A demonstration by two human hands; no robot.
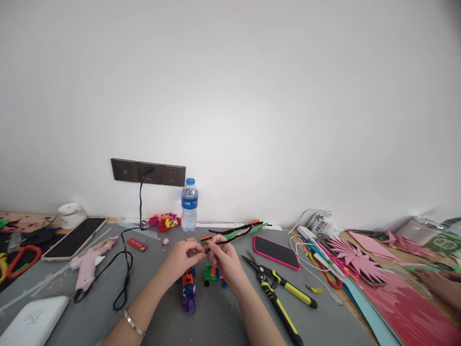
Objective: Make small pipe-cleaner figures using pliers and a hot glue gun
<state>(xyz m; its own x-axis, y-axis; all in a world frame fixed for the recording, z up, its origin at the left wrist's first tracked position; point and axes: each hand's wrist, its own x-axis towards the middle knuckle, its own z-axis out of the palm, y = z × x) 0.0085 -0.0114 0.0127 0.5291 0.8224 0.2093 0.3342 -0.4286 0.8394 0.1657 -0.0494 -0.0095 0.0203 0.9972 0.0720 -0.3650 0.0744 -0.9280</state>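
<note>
Black and fuzzy, a stem is hiding its inner end inside the right hand, whose grip is pinching it above the counter, and whether the left hand is holding it too, I cannot tell.

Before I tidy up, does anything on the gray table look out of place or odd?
The black cord looks untidy: from the wall socket it drops to the gray table and lies in loose loops beside the pink glue gun, which rests on its side. I see no spill.
</note>
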